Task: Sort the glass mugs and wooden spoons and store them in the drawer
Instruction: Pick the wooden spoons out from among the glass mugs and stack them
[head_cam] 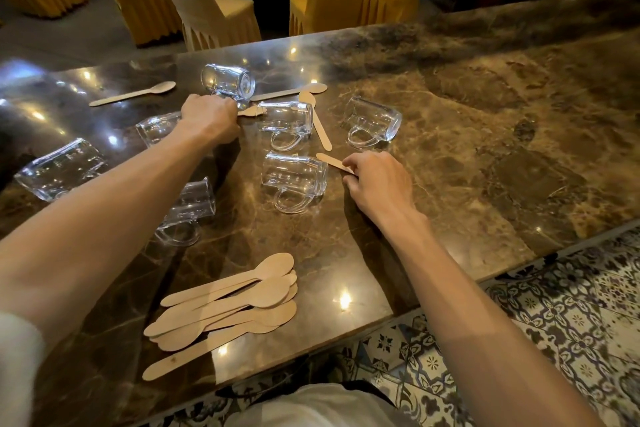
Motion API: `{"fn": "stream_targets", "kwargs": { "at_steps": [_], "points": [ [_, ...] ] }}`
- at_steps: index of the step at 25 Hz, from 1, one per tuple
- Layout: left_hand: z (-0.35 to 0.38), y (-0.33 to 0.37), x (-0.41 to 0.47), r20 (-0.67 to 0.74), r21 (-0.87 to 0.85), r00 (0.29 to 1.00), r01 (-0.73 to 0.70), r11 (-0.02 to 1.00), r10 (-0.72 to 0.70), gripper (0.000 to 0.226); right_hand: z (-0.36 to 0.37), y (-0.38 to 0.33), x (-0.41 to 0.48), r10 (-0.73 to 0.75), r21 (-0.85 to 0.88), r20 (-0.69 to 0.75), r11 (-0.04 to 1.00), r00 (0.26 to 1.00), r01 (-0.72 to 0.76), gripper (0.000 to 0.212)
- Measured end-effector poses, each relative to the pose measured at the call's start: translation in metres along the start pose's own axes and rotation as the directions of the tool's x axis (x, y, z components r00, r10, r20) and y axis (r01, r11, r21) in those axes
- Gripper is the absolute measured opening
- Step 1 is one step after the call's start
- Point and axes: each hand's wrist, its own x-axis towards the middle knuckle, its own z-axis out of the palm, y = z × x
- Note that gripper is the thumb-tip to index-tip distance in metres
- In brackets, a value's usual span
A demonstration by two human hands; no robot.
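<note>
Marble counter (450,136) spreads before us with glass mugs on their sides across its left half, among them one nearest the middle (294,174), and no drawer in view, so we judge storage not yet begun; a gathered pile of wooden spoons (235,298) near the front edge suggests sorting is partly done, with several loose spoons left; our left hand (209,118) closes over a spoon by the far mug (228,80), our right hand (379,181) pinches a spoon handle (332,162)
</note>
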Motion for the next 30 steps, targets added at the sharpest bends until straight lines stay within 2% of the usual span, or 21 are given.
{"fn": "stream_targets", "kwargs": {
  "at_steps": [6, 11, 22, 26, 30],
  "points": [
    [0.007, -0.001, 0.003, -0.094, -0.038, 0.995, -0.036, 0.999, 0.032, 0.023, 0.002, 0.0, 0.003, 0.019, -0.019, 0.033, 1.0, 0.999, -0.018, 0.022],
    [0.01, -0.001, 0.002, -0.104, -0.091, 0.994, -0.03, 0.995, 0.021, 0.019, 0.005, 0.0, 0.007, 0.055, -0.083, 0.056, 0.995, 0.997, -0.05, 0.019],
    [0.005, -0.009, 0.002, -0.153, -0.287, 0.986, 0.017, 0.958, -0.064, 0.021, 0.0, -0.003, 0.003, 0.02, 0.041, 0.038, 0.999, 0.999, -0.022, 0.017],
    [0.001, -0.01, -0.002, -0.188, -0.372, 0.977, 0.02, 0.928, -0.096, 0.019, -0.005, -0.005, 0.001, 0.009, 0.071, -0.025, 0.997, 1.0, -0.007, 0.018],
    [-0.01, -0.011, -0.006, -0.29, -0.438, 0.947, -0.005, 0.899, -0.137, 0.016, -0.012, -0.013, 0.001, -0.03, 0.078, -0.109, 0.996, 0.994, 0.039, 0.014]
  ]
}}
